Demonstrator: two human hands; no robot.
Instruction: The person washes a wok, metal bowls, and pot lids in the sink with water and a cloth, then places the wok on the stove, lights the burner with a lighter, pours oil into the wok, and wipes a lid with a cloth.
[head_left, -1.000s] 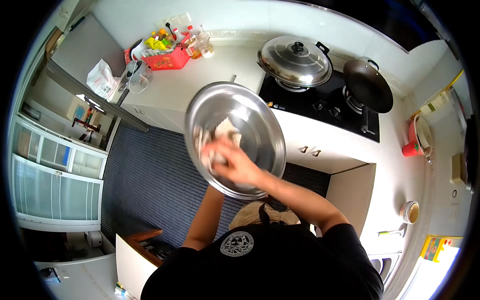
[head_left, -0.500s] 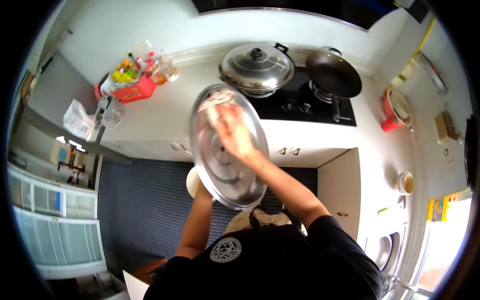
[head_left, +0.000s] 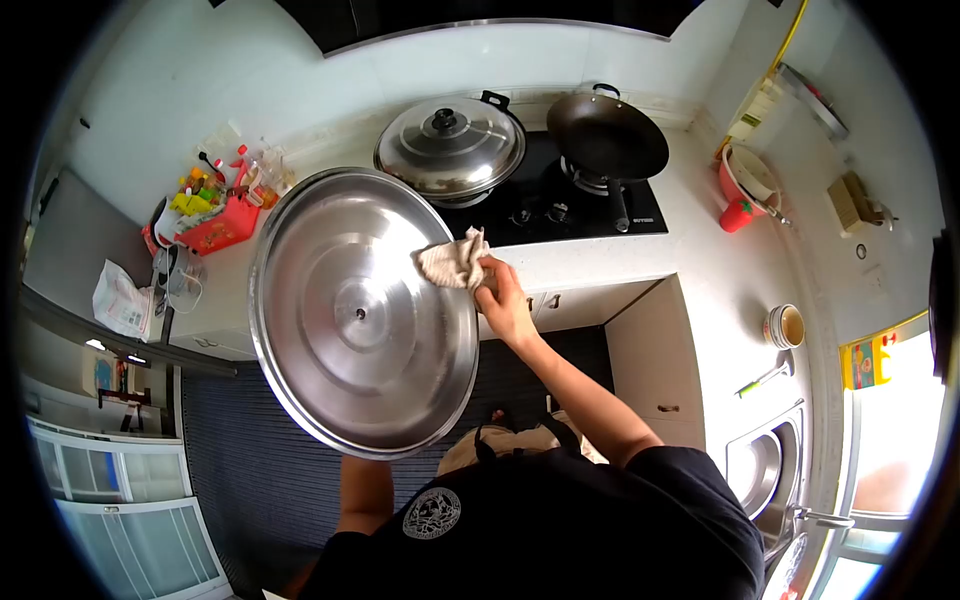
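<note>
A large round steel pot lid (head_left: 310, 375) is held up in front of me, its inner face toward me. My left forearm (head_left: 365, 490) runs up behind its lower edge. The lid hides my left hand, which bears it from behind. At the lid's right rim, my right hand (head_left: 507, 305) is closed on a crumpled beige cloth (head_left: 453, 262). Part of the cloth lies against the lid's inner face, and my fingers are just beyond the rim.
A covered wok (head_left: 450, 150) and an uncovered black wok (head_left: 605, 140) stand on the gas stove (head_left: 575, 215). A red box of bottles (head_left: 218, 230) is at the counter's left. Along the right are a pink basin (head_left: 735, 185), a jar (head_left: 785, 327) and the sink (head_left: 800, 450).
The lid has moved left and turned to face me more fully. My right hand has slid with the cloth from its upper middle to the right rim.
</note>
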